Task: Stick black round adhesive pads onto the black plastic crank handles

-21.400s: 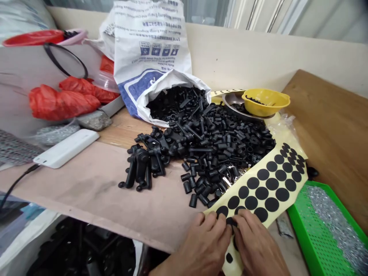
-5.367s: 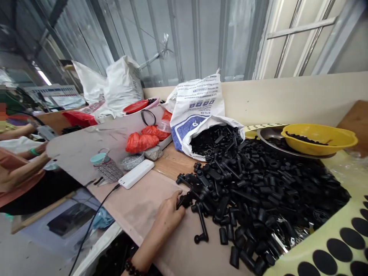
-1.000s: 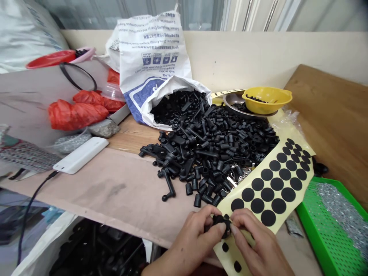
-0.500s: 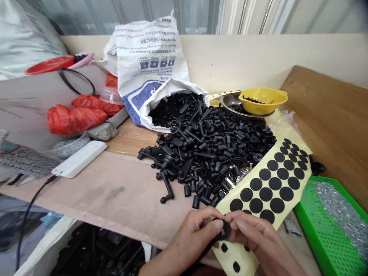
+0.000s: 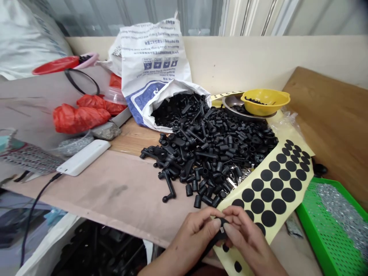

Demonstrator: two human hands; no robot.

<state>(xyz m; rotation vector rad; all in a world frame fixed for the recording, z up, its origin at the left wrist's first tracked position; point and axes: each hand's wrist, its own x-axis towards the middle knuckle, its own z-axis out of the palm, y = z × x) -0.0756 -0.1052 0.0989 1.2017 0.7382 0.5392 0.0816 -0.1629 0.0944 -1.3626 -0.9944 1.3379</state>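
Note:
My left hand (image 5: 198,230) is closed on a black plastic crank-like part (image 5: 219,234) with a round end and a small bit of metal showing. From the right, my right hand (image 5: 244,234) pinches the edge of that round end, thumb and fingers close to my left thumb. Much of the part is covered by my fingers. Below and beyond both hands lies a yellow backing sheet (image 5: 299,195) with rows of round black stickers (image 5: 267,194). Just past the fingers are short black knobs (image 5: 197,201) at the edge of a large heap of black parts (image 5: 218,142).
A white sack (image 5: 155,50) spills black parts behind the heap. At the back stand a yellow bowl (image 5: 266,102) and a metal bowl (image 5: 230,101). A green basket (image 5: 319,230) of metal pieces is at right, a white power bank (image 5: 83,158) at left. Below the table edge sits an open bag (image 5: 51,245).
Half a second ago the round end faced me flat; now it is turned and more covered by my fingers. Earlier, 5.4 seconds ago, my left hand was at the heap's left edge.

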